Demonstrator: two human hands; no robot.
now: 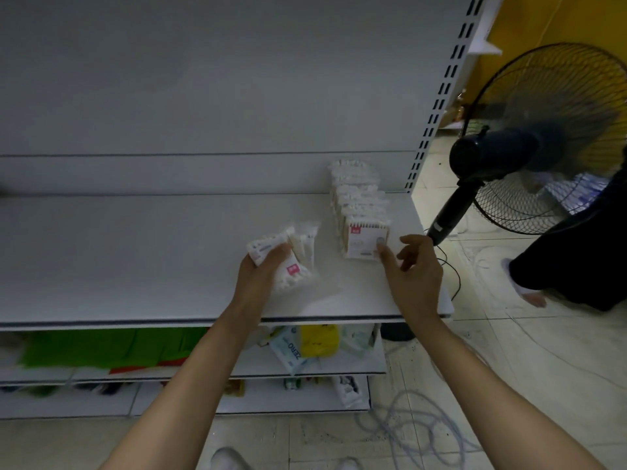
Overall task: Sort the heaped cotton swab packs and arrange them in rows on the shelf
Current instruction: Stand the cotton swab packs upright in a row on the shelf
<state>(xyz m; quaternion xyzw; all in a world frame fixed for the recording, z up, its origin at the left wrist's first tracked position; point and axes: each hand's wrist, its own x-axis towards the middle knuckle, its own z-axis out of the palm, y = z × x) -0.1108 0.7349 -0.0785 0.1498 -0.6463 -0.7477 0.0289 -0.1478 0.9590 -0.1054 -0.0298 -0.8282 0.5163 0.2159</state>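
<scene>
left hand (261,271): fingers curled over a loose heap of clear plastic cotton swab packs (288,256) with pink labels, gripping it against the board.
heap: under and just beyond the left fingers; packs lie at mixed angles, touching one another.
right hand (412,269): relaxed, holding nothing; one straight fingertip touches the lower front corner of the nearest standing pack, other fingers loosely bent.
row of upright swab packs (359,205): starts at the right fingertip and runs away from it towards the back panel, packs standing face to back and touching.
gap: heap and row sit apart, a bare strip between the two hands.
white metal shelf (135,252): beneath both hands.
black pedestal fan (543,144): beyond and right of the right hand, on the tiled floor past the shelf end.
yellow and pale blue packets (305,344): shelf below, under the wrists.
</scene>
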